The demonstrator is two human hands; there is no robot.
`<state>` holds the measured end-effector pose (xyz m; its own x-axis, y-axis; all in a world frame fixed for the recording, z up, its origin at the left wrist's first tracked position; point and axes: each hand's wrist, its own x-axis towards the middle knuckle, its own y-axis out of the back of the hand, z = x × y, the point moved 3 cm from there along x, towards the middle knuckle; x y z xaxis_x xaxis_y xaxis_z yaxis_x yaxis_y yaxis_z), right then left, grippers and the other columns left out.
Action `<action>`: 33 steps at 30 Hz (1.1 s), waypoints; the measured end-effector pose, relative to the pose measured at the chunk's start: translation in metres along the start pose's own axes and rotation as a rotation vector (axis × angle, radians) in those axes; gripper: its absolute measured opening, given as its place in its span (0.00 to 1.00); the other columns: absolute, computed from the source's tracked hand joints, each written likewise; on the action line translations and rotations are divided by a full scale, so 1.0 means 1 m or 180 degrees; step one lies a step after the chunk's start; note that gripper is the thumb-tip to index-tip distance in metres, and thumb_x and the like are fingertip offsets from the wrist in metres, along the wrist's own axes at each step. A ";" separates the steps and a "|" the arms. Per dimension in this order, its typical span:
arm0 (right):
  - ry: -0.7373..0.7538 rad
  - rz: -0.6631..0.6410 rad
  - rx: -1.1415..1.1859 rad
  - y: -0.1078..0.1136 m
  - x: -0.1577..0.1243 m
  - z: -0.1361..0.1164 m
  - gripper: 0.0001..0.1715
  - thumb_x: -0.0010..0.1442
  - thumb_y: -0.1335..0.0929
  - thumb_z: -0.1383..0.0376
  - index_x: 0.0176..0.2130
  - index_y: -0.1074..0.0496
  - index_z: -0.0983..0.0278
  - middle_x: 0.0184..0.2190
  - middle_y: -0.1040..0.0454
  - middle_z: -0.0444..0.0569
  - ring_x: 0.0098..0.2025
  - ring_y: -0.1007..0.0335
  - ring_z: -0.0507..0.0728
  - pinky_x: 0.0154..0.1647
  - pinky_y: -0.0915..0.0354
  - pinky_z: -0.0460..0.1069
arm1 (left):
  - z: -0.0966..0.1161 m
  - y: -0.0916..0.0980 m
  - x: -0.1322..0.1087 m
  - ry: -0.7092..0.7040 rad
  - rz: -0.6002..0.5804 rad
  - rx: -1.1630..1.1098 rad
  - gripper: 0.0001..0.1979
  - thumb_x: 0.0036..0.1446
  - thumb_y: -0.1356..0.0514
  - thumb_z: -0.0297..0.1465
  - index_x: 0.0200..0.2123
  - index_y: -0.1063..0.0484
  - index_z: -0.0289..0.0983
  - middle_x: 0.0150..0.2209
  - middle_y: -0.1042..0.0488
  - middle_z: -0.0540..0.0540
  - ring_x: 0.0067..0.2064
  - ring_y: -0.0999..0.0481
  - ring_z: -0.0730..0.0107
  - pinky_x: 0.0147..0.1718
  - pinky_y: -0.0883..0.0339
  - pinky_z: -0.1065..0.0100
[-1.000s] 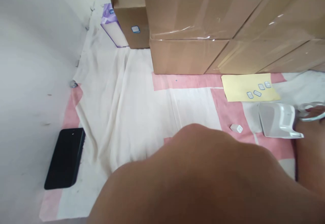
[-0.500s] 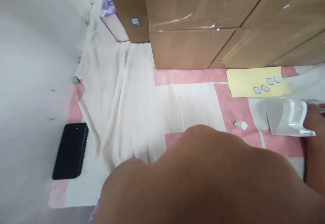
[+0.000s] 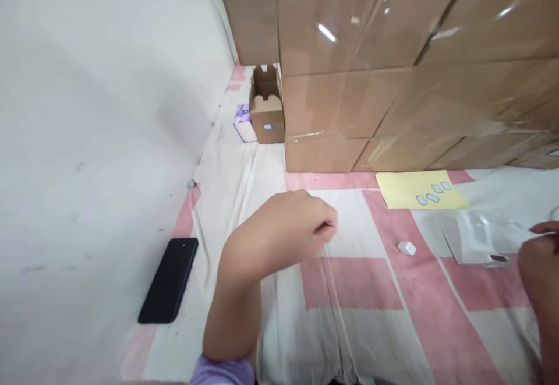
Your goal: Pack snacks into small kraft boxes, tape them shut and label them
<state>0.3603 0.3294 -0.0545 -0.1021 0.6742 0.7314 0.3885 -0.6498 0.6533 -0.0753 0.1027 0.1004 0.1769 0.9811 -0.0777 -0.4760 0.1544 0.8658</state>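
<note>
My left hand [image 3: 288, 228] hovers over the pink-and-white cloth [image 3: 349, 283], fingers curled into a fist; its back faces me and whatever is inside is hidden. A small white cube [image 3: 406, 248] lies on the cloth to its right, apart from it. At the right edge my right hand [image 3: 539, 254] grips the end of a white plastic piece [image 3: 474, 236], which looks blurred. Just beyond that lies a yellow sheet [image 3: 419, 197] with several small labels on it.
Taped cardboard boxes [image 3: 371, 82] are stacked along the back. A small open carton [image 3: 266, 111] and a purple pack [image 3: 242, 124] stand at their left. A black phone [image 3: 168, 280] lies at the cloth's left edge beside the white wall [image 3: 87, 140].
The camera has tilted up and pulled back. My left arm, which filled the foreground, has dropped away, so the fist now shows. My right hand still stays by the white plastic piece.
</note>
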 end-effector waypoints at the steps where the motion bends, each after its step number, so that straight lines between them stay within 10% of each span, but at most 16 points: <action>1: 0.0117 0.0029 0.0140 0.006 0.003 -0.019 0.10 0.57 0.35 0.62 0.26 0.27 0.59 0.22 0.28 0.64 0.29 0.30 0.64 0.24 0.47 0.59 | -0.009 0.002 -0.002 0.0102 -0.0104 -0.0142 0.14 0.56 0.48 0.24 0.19 0.43 0.38 0.19 0.38 0.54 0.23 0.44 0.76 0.23 0.54 0.65; 4: 0.0761 -0.0354 0.0736 0.020 0.004 -0.095 0.10 0.50 0.35 0.74 0.28 0.33 0.57 0.27 0.25 0.57 0.29 0.30 0.60 0.27 0.42 0.56 | -0.049 -0.005 0.002 0.0620 -0.0244 -0.0176 0.11 0.57 0.47 0.26 0.24 0.30 0.41 0.25 0.26 0.54 0.26 0.32 0.74 0.24 0.48 0.68; 9: 0.1952 -0.1319 0.1847 0.022 -0.022 -0.234 0.15 0.51 0.40 0.80 0.28 0.38 0.59 0.25 0.35 0.47 0.27 0.38 0.56 0.29 0.43 0.51 | -0.123 -0.048 0.022 0.1691 0.0608 0.0686 0.13 0.60 0.51 0.25 0.34 0.26 0.38 0.35 0.22 0.42 0.34 0.24 0.62 0.30 0.46 0.65; 13: 0.2305 -0.1788 0.1555 0.001 -0.061 -0.290 0.16 0.46 0.41 0.82 0.25 0.38 0.62 0.25 0.35 0.45 0.27 0.44 0.54 0.29 0.51 0.50 | -0.155 -0.094 0.025 0.1978 0.0895 0.0898 0.13 0.67 0.52 0.32 0.42 0.28 0.40 0.39 0.20 0.42 0.36 0.23 0.61 0.31 0.47 0.65; 25: 0.1907 -0.3180 0.1480 -0.031 -0.100 -0.294 0.12 0.54 0.38 0.79 0.28 0.34 0.64 0.29 0.30 0.46 0.30 0.41 0.52 0.28 0.56 0.49 | -0.176 -0.116 0.023 0.2148 0.1120 0.0915 0.12 0.66 0.52 0.40 0.40 0.31 0.44 0.30 0.24 0.49 0.30 0.28 0.63 0.27 0.54 0.66; 33: 0.1410 -0.2244 0.1284 0.025 -0.057 -0.240 0.11 0.61 0.39 0.74 0.34 0.30 0.63 0.33 0.28 0.50 0.35 0.34 0.56 0.31 0.46 0.49 | -0.178 -0.115 0.021 0.2230 0.1020 0.0843 0.15 0.65 0.53 0.45 0.39 0.32 0.44 0.29 0.26 0.48 0.28 0.31 0.62 0.26 0.49 0.67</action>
<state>0.1565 0.1905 -0.0330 -0.7447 0.6176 0.2530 0.3846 0.0873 0.9189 -0.1704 0.1260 -0.0885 -0.5551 0.8315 -0.0216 -0.1770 -0.0927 0.9798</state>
